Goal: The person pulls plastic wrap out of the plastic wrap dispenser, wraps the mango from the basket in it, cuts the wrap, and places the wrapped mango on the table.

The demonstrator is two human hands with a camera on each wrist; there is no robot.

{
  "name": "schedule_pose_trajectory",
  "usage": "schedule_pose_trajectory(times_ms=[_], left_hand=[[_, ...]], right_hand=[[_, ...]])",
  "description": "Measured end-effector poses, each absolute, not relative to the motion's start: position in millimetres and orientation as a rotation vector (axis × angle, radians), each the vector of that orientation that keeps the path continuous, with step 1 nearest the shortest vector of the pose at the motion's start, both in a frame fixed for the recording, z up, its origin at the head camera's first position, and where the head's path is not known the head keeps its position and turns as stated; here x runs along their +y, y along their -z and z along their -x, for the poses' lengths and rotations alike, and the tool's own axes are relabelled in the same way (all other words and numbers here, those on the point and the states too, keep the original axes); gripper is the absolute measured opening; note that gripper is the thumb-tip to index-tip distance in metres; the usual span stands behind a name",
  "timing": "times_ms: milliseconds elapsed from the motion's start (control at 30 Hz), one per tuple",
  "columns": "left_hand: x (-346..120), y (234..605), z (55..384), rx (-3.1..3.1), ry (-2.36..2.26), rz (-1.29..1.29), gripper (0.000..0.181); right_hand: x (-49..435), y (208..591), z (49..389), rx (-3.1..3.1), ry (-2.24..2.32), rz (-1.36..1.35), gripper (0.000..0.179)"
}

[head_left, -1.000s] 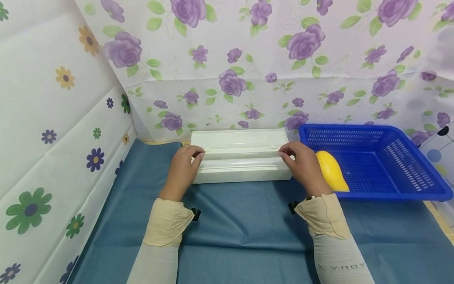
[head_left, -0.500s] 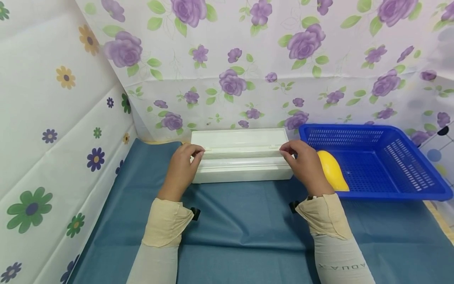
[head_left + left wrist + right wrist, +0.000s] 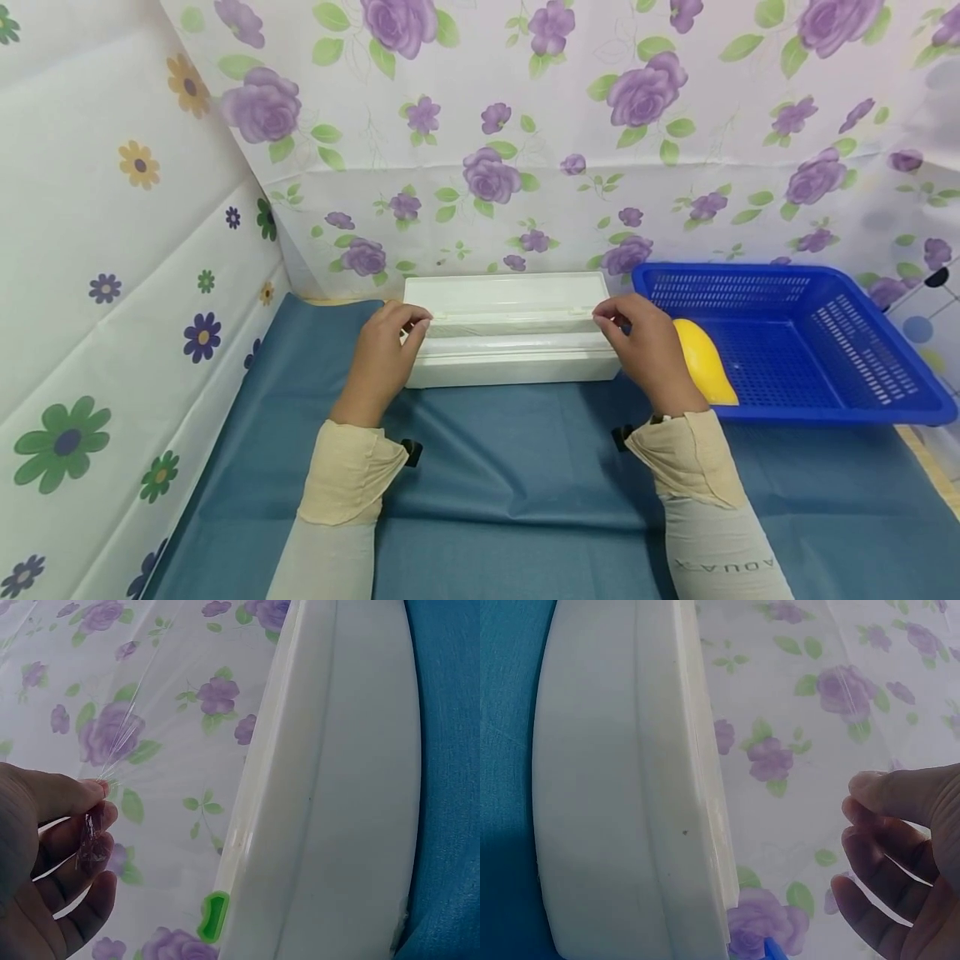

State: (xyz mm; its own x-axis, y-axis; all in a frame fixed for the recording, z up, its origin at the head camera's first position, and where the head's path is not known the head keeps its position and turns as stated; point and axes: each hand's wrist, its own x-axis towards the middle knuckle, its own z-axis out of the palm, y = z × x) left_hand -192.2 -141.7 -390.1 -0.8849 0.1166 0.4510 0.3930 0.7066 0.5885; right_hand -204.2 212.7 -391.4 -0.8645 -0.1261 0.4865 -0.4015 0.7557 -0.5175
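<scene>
A long white cling film dispenser (image 3: pixel 517 371) lies across the blue cloth with its lid (image 3: pixel 502 287) tipped back. My left hand (image 3: pixel 382 358) is at its left end, thumb and forefinger pinching clear cling film (image 3: pixel 94 844); the bunched corner hangs below the fingertips and creases fan out from it in the left wrist view. At the other end, my right hand (image 3: pixel 648 354) brings thumb and forefinger together on the film's other side, where the film is hardly visible. A green slider (image 3: pixel 214 916) sits at the dispenser's edge.
To the right stands a blue plastic basket (image 3: pixel 832 414) with a yellow mango-shaped thing (image 3: pixel 703 362) at its left end. A flowered sheet (image 3: pixel 480 108) hangs close behind the dispenser. Another flowered sheet (image 3: pixel 135 250) rises along the left side.
Both hands keep their pinch almost in place. The right hand has edged slightly to the right.
</scene>
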Motion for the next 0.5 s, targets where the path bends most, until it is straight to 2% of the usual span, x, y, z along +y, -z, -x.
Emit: schedule_pose_trajectory(times_ms=[500], left_hand=[[-140.2, 378.2, 184.0, -2.522, 1.043, 0.397, 0.019]], right_hand=[[210.6, 388.1, 201.3, -2.49, -0.897, -0.388, 0.009]])
